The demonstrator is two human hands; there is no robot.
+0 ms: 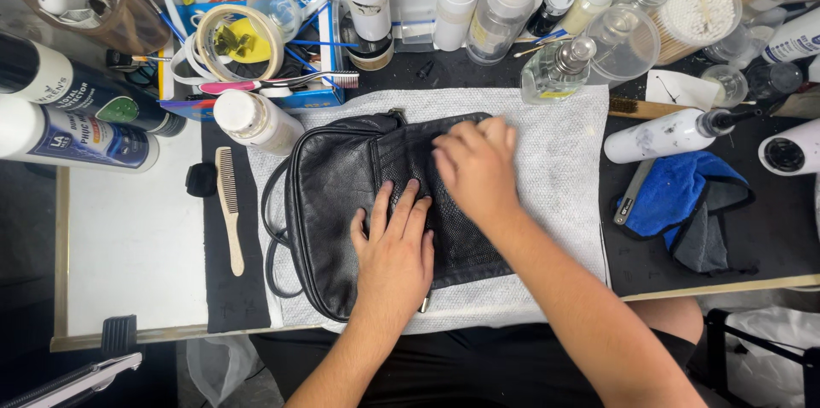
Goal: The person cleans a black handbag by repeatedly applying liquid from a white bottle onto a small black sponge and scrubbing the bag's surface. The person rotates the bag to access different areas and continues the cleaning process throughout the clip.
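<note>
On nubby white towel (555,169), both hands (395,258) (476,166) flatten creased black leather bag (333,194).

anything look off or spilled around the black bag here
No spill shows. Both hands, left hand and right hand, press flat on the black leather bag, which lies on the white towel. The blue cloth lies crumpled to the right, and several white bottles lie on their sides.
</note>
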